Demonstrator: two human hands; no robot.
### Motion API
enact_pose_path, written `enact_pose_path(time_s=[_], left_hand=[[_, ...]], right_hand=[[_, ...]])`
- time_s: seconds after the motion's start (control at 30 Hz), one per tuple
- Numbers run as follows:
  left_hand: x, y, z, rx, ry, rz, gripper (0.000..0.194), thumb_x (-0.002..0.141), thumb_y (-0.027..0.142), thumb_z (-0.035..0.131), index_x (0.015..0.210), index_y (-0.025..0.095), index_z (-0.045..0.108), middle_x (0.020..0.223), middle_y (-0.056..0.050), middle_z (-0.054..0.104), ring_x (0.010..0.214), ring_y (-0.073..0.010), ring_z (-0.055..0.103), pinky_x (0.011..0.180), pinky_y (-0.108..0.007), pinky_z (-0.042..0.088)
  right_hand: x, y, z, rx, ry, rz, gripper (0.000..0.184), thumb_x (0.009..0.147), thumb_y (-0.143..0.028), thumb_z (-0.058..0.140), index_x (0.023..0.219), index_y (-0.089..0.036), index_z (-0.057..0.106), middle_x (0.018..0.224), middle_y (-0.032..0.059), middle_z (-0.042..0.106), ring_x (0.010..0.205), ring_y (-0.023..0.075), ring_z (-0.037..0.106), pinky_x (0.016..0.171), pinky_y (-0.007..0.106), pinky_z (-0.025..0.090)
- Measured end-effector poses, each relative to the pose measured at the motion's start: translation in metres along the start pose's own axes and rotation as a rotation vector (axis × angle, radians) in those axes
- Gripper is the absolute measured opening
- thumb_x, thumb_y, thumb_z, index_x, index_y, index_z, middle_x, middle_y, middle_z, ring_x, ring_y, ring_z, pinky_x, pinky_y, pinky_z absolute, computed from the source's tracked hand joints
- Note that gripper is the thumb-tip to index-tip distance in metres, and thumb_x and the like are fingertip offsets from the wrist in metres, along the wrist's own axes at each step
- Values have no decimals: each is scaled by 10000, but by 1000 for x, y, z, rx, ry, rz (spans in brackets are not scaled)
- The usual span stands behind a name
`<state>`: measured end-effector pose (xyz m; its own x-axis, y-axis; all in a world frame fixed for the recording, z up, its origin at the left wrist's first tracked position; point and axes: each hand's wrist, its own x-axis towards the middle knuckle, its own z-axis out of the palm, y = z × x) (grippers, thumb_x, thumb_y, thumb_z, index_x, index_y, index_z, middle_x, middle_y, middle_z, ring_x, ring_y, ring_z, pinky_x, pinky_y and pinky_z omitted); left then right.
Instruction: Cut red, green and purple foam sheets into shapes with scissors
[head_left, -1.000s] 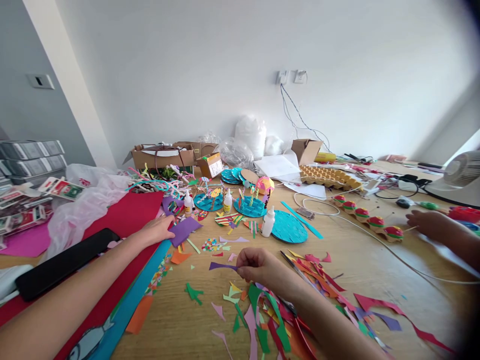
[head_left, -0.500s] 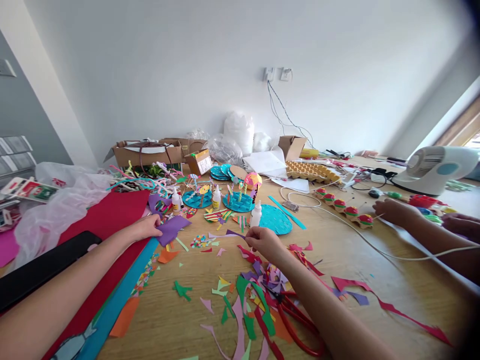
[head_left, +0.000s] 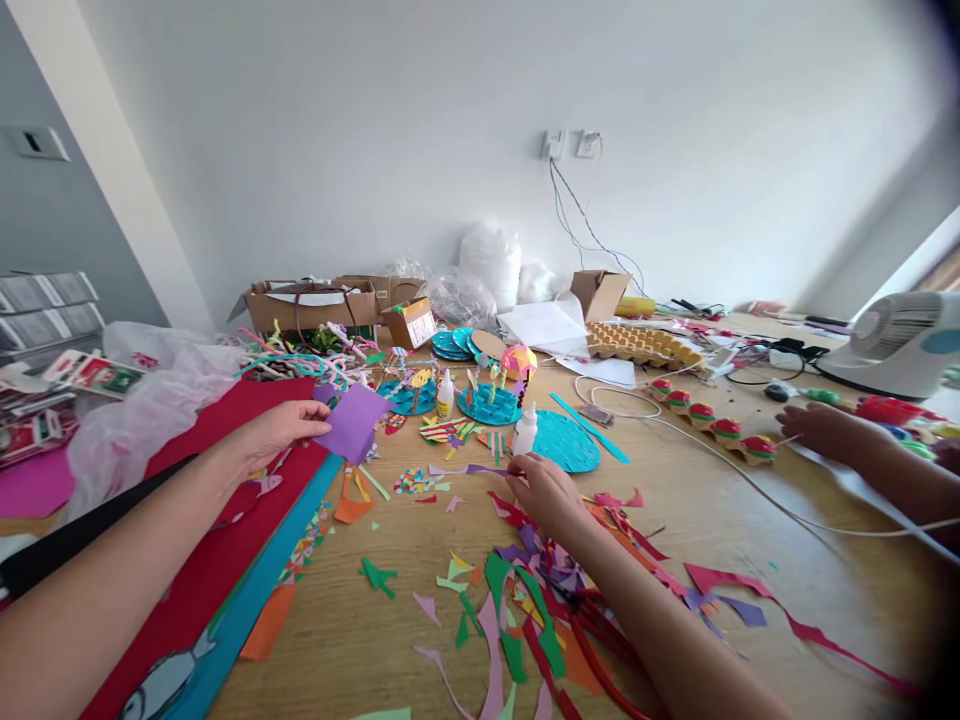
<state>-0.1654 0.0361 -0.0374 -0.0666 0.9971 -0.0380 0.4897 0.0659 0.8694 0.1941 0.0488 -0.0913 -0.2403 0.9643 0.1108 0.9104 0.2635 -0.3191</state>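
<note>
The person's left forearm (head_left: 142, 545) and right forearm (head_left: 656, 605) were bare, slim and smooth in outline, each narrowing toward the wrist. The left hand (head_left: 281, 430) and right hand (head_left: 546, 492) were bare too, with slender fingers (head_left: 306, 409); the nails I couldn't make out.

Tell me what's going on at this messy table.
A person's left hand holds a purple paper piece by its edge, while the right hand has its fingertips at one end of a thin purple strip. Scissors lie among colourful paper scraps by the right forearm. Another person's hand is near a row of painted cups.
</note>
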Motion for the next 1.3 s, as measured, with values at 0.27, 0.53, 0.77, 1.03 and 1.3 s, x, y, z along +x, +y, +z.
enact_pose_path(time_s=[0.27,0.53,0.77,1.03,1.3], left_hand=[[-15,23,-6,-269,38,59,266,581,325,703,792,187,619,726,9,639,605,-127,558,560,-239,438],[-42,51,30,-225,37,168,144,657,290,622,757,196,577,729,30,607,618,-117,528,553,-218,436],[-71,72,86,284,-64,403,135,762,250,454,725,198,573,630,29,580,610,-131,541,562,-227,402],[-42,72,37,375,-1,489,273,854,318,373,980,206,587,942,-34,664,894,-184,606,767,-282,469],[8,-14,25,949,-193,511,267,735,98,472,878,229,655,891,-35,651,877,-193,600,765,-270,442]], right_hand=[[-5,-4,-4,-69,16,-43,193,793,-167,464,800,-175,657,882,94,676,842,227,593,637,273,343],[-19,-30,-21,697,-58,-37,246,807,-308,496,995,-163,557,712,38,628,622,165,593,518,242,386],[-43,-62,-24,1363,-284,-102,465,672,-325,690,1092,-203,531,910,42,635,570,97,588,446,186,370],[-36,-46,-24,1496,-274,-82,264,700,-371,680,664,-125,593,531,24,632,430,74,498,426,187,329],[-39,-41,-26,1245,-736,-261,269,685,-371,696,720,-113,626,580,-2,613,517,97,557,530,208,421]])
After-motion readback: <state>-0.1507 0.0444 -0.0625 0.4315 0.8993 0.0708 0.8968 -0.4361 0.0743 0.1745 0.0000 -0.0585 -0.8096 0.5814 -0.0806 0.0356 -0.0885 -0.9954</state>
